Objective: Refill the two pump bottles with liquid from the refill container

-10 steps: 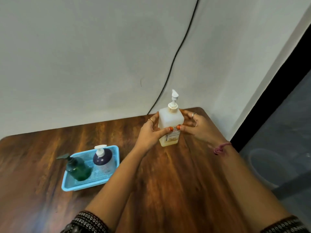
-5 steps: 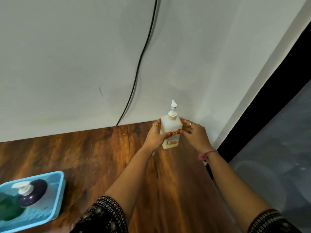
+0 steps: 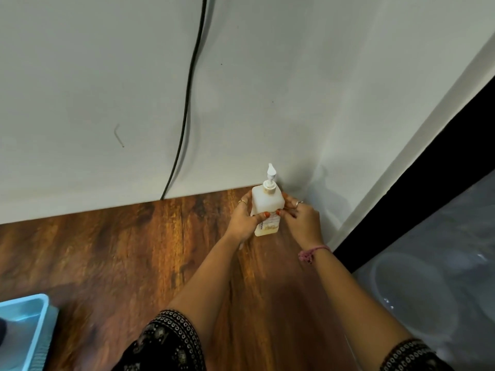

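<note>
Wall (image 3: 107,89) surface, white with a black cable (image 3: 187,103) running down it, backs the wooden desk (image 3: 120,258), whose near-left edge carries a blue tray (image 3: 24,330). At the desk's far right corner stands the upright refill container (image 3: 267,210), pump fitted, a little pale liquid at its base. Both hands clasp it: left hand (image 3: 245,219) on its left side, right hand (image 3: 302,219) on its right.

one pump bottle (image 3: 267,207), two hands (image 3: 242,219) (image 3: 304,220), one blue tray (image 3: 25,328), one black cable (image 3: 187,97), one wooden table (image 3: 120,253)
</note>
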`<move>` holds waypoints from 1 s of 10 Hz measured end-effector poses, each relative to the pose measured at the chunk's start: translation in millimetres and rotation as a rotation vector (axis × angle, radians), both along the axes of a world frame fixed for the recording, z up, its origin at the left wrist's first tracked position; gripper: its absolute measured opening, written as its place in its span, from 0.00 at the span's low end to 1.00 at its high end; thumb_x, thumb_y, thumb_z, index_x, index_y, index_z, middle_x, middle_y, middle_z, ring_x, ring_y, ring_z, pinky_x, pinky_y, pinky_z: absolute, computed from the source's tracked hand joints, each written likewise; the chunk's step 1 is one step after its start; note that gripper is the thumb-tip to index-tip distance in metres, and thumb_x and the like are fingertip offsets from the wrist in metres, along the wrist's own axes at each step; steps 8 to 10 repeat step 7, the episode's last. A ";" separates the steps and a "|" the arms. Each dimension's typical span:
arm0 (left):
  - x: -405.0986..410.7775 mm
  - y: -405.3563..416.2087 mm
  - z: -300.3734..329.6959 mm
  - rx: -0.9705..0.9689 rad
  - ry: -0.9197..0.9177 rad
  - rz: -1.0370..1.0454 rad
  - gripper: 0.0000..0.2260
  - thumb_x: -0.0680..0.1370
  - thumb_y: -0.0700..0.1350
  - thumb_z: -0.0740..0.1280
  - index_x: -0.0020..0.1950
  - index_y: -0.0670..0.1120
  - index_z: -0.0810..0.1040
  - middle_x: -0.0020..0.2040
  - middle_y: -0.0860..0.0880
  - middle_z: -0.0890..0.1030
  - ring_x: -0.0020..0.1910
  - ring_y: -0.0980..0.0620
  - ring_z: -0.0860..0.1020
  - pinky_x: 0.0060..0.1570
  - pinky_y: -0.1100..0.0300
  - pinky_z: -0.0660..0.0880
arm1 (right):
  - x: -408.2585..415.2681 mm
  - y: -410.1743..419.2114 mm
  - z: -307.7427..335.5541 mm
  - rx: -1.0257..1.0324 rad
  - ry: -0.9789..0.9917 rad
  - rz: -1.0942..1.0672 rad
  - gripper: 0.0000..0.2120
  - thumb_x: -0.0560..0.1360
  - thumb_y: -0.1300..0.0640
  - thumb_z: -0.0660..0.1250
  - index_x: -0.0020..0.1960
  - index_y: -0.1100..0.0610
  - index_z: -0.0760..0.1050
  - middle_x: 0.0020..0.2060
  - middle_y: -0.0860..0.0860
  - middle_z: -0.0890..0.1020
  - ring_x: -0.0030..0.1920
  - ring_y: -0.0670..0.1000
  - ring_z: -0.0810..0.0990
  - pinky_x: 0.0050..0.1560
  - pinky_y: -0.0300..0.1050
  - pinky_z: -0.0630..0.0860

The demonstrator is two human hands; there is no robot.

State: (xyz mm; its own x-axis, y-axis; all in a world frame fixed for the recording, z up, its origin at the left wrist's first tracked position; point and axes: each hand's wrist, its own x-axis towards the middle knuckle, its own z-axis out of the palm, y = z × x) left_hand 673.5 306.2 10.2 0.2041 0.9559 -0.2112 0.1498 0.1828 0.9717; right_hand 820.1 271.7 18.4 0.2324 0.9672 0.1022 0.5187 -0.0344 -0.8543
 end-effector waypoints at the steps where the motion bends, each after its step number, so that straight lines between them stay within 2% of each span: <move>1: 2.0 6.0 -10.0 0.007 0.032 -0.001 0.32 0.74 0.34 0.71 0.75 0.46 0.62 0.63 0.54 0.72 0.64 0.53 0.72 0.65 0.54 0.72 | 2.6 4.3 -9.2 0.004 0.003 0.011 0.21 0.74 0.64 0.69 0.66 0.56 0.74 0.53 0.52 0.83 0.52 0.46 0.81 0.46 0.21 0.71; 2: 2.9 8.7 -16.2 0.044 0.080 -0.017 0.33 0.75 0.34 0.69 0.76 0.43 0.59 0.63 0.55 0.69 0.63 0.59 0.68 0.56 0.73 0.68 | 4.4 6.5 -16.5 0.019 0.021 0.021 0.20 0.74 0.64 0.69 0.65 0.58 0.74 0.54 0.52 0.83 0.52 0.46 0.81 0.46 0.21 0.71; 3: 3.9 10.0 -21.1 0.064 0.121 -0.011 0.33 0.75 0.33 0.69 0.76 0.44 0.58 0.64 0.54 0.69 0.63 0.59 0.66 0.48 0.81 0.67 | 5.6 8.2 -21.0 0.023 0.023 0.022 0.20 0.73 0.65 0.70 0.64 0.59 0.75 0.53 0.53 0.83 0.51 0.47 0.82 0.46 0.22 0.72; 4: 4.4 9.0 -25.7 0.072 0.169 -0.007 0.34 0.75 0.34 0.70 0.77 0.45 0.58 0.69 0.50 0.70 0.67 0.56 0.68 0.59 0.70 0.67 | 4.6 6.8 -26.0 -0.001 0.030 0.032 0.19 0.74 0.65 0.69 0.64 0.60 0.74 0.53 0.54 0.83 0.52 0.49 0.82 0.44 0.21 0.71; 5: 7.7 4.7 -21.7 0.059 0.226 -0.006 0.36 0.75 0.36 0.71 0.78 0.43 0.54 0.69 0.52 0.69 0.71 0.53 0.67 0.60 0.71 0.64 | 5.1 3.1 -25.4 -0.008 0.032 0.023 0.20 0.73 0.64 0.70 0.65 0.60 0.74 0.54 0.54 0.82 0.51 0.46 0.80 0.44 0.20 0.70; 6: 5.5 5.4 -22.2 0.018 0.247 -0.011 0.41 0.75 0.38 0.72 0.79 0.41 0.49 0.77 0.49 0.62 0.76 0.49 0.61 0.73 0.59 0.59 | 5.8 1.1 -24.6 -0.008 0.032 0.005 0.20 0.73 0.63 0.71 0.64 0.59 0.74 0.55 0.53 0.82 0.54 0.48 0.81 0.44 0.20 0.70; 7: 1.3 -3.1 -13.9 0.030 0.305 -0.004 0.40 0.75 0.40 0.72 0.79 0.42 0.50 0.78 0.46 0.58 0.77 0.47 0.58 0.75 0.53 0.57 | 1.5 -7.5 -20.1 -0.005 0.017 -0.014 0.19 0.73 0.62 0.71 0.63 0.60 0.74 0.54 0.53 0.82 0.52 0.45 0.80 0.43 0.19 0.69; 10: 1.3 -3.1 -13.9 0.030 0.305 -0.004 0.40 0.75 0.40 0.72 0.79 0.42 0.50 0.78 0.46 0.58 0.77 0.47 0.58 0.75 0.53 0.57 | 1.5 -7.5 -20.1 -0.005 0.017 -0.014 0.19 0.73 0.62 0.71 0.63 0.60 0.74 0.54 0.53 0.82 0.52 0.45 0.80 0.43 0.19 0.69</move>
